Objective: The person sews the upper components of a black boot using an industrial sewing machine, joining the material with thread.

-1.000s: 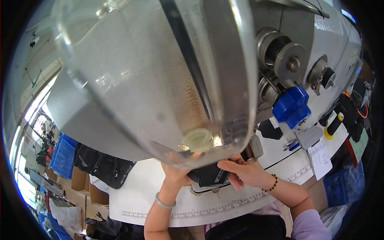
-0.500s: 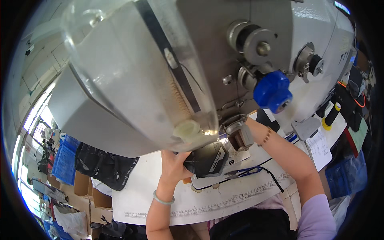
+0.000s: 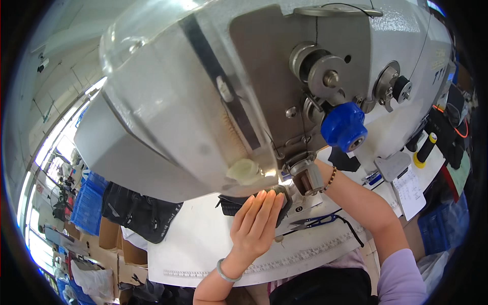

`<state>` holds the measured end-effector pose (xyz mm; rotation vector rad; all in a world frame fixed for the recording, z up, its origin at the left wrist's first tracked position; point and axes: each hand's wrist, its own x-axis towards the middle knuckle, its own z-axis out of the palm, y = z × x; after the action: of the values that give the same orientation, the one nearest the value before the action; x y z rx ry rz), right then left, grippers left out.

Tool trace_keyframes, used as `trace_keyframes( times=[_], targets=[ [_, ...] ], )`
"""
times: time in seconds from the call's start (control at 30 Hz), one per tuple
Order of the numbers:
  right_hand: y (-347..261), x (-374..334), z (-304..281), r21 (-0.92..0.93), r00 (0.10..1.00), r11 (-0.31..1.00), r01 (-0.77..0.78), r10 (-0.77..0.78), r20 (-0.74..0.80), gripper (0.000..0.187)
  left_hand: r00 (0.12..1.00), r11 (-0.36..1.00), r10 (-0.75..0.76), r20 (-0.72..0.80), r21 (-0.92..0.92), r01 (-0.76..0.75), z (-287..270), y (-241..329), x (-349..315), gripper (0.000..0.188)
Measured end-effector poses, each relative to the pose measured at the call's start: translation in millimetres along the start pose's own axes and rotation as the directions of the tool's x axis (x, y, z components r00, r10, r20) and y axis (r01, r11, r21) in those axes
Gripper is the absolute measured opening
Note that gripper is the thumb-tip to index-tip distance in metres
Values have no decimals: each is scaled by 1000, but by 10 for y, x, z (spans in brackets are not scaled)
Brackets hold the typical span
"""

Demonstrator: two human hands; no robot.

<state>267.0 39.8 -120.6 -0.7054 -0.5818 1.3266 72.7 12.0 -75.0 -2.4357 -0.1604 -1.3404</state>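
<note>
My left hand [image 3: 254,226] lies with its fingers stretched out on a black fabric piece [image 3: 284,203] under the sewing machine head [image 3: 152,101]. The fingers cover much of the piece, and a ribbed black part [image 3: 230,207] sticks out to their left. My right forearm [image 3: 356,201], with a beaded bracelet at the wrist, reaches in behind the needle area. The machine hides my right hand [image 3: 321,170] almost wholly, so its fingers do not show. Blue-handled thread snips [image 3: 317,221] lie on the white table just right of my left hand.
A printed ruler scale [image 3: 213,271] runs along the table's near edge. A black bag [image 3: 140,211] lies at the left, near blue crates [image 3: 89,203]. On the right are a black thread cone [image 3: 426,150] and a written paper sheet [image 3: 408,193]. A blue tension knob [image 3: 344,127] juts from the machine.
My left hand has shifted right and nearer, from gripping the black piece's left side to lying flat over it. The piece has turned, its printed face no longer showing. The view has moved slightly.
</note>
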Motion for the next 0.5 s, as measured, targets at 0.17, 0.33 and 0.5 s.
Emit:
trace_keyframes(
  times=[0.17,0.33,0.5],
  targets=[
    [119,101,-128,-78,1000,997,29,-29,-7,21,1000,1000,-6,-8,2,6,19,-29,-3,26],
    [35,15,-21,-66,998,996,52,-54,-32,24,1000,1000,10,-25,-9,-10,12,-87,10,27],
    [-344,-514,473,54,998,998,44,-42,-42,17,1000,998,-3,11,-65,4,-20,-191,-24,19]
  ],
)
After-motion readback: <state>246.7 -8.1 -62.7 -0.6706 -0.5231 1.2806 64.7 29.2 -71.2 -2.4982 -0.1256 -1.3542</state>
